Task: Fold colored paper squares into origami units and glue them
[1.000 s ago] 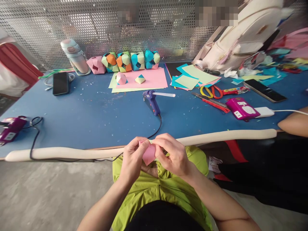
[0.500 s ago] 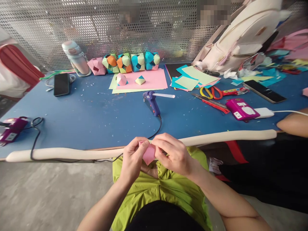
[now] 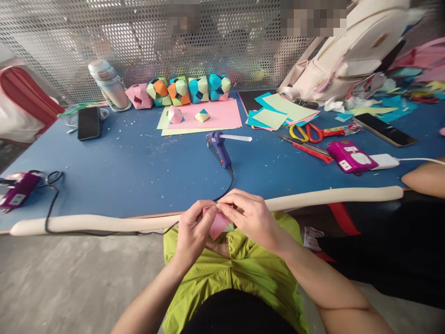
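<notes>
Between my two hands, just off the table's front edge and above my lap, is a small folded paper piece (image 3: 219, 224), pink with a pale green part at its right. My left hand (image 3: 197, 227) pinches its upper left side with thumb and fingers. At the top edge, the fingertips of my right hand (image 3: 248, 220) pinch the paper close to my left thumb. The fingers cover part of the folds. Beyond my hands a blue glue gun (image 3: 220, 150) lies on the table, a clear glue stick (image 3: 238, 138) poking out of its back.
Folded paper balls (image 3: 179, 90) stand along the mesh screen (image 3: 139, 51). Two smaller paper shapes rest on pink sheets (image 3: 222, 113). Scissors (image 3: 308, 134), a utility knife, a purple power socket (image 3: 352, 157) and a phone (image 3: 385, 129) lie rightward. A black cord (image 3: 104, 233) runs along the padded edge.
My right hand's fingertips have shifted left along the top of the paper, nearer my left thumb. The paper has turned slightly, and a pale green part now shows at its right.
</notes>
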A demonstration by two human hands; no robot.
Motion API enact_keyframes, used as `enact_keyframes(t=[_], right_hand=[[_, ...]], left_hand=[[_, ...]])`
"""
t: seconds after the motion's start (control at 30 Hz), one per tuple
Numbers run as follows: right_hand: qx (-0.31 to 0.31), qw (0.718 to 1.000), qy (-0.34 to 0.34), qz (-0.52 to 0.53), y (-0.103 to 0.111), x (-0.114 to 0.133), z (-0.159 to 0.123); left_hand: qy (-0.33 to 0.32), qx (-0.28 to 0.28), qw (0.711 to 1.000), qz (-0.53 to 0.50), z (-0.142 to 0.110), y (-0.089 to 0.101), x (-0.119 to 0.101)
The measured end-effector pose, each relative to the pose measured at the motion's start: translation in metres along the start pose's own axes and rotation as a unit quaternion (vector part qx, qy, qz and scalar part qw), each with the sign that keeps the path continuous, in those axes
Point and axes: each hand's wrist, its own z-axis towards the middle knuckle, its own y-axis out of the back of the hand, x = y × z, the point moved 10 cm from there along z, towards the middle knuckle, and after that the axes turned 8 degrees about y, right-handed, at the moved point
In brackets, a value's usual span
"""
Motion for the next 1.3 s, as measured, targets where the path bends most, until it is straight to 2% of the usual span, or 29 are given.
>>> enact_keyframes(t=[0.13, 0.3, 0.4, 0.47, 0.57, 0.63, 0.7, 0.8, 0.9, 0.97, 1.03, 1.1, 1.2, 1.3], right_hand=[[0.031, 0.975, 0.136, -0.171, -0.006, 0.023, -0.001], [0.064, 0.951, 0.188, -0.239, -0.016, 0.027, -0.007], [0.082, 0.948, 0.180, -0.250, -0.021, 0.021, -0.006], [0.083, 0.960, 0.167, -0.209, -0.020, 0.019, -0.004], [0.059, 0.993, 0.083, -0.063, -0.011, 0.008, 0.001], [0.033, 0.999, 0.013, 0.007, -0.007, -0.002, 0.002], [0.012, 1.000, -0.015, 0.020, -0.005, -0.005, 0.000], [0.005, 1.000, 0.013, -0.020, -0.005, -0.001, 0.000], [0.043, 0.992, 0.071, -0.100, -0.011, 0.006, 0.002], [0.071, 0.982, 0.107, -0.140, -0.014, 0.012, 0.003], [0.076, 0.983, 0.114, -0.124, -0.012, 0.015, 0.004], [0.054, 0.993, 0.087, -0.060, -0.006, 0.016, 0.005], [-0.019, 0.999, 0.033, -0.008, 0.007, 0.012, 0.003], [-0.060, 0.998, -0.006, -0.034, 0.009, 0.007, -0.004]], left_hand=[[0.027, 0.015, 0.999, -0.024, 0.001, -0.003, 0.007], [0.044, 0.029, 0.998, -0.044, 0.001, -0.005, 0.010], [0.051, 0.029, 0.997, -0.047, 0.002, -0.005, 0.013], [0.053, 0.019, 0.998, -0.041, 0.002, -0.003, 0.013], [0.051, -0.013, 0.998, -0.029, 0.003, 0.002, 0.011], [0.049, -0.037, 0.998, -0.026, 0.002, 0.005, 0.010], [0.044, -0.044, 0.998, -0.032, 0.002, 0.006, 0.009], [0.041, -0.026, 0.998, -0.032, 0.003, 0.003, 0.011], [0.024, -0.007, 1.000, 0.007, 0.004, 0.001, 0.007], [-0.016, -0.004, 0.999, 0.050, 0.004, 0.000, -0.003], [-0.058, -0.025, 0.994, 0.087, 0.002, 0.004, -0.013], [-0.082, -0.076, 0.989, 0.097, -0.001, 0.013, -0.020], [-0.069, -0.150, 0.983, 0.074, -0.004, 0.026, -0.017], [-0.040, -0.180, 0.983, 0.009, -0.005, 0.030, -0.006]])
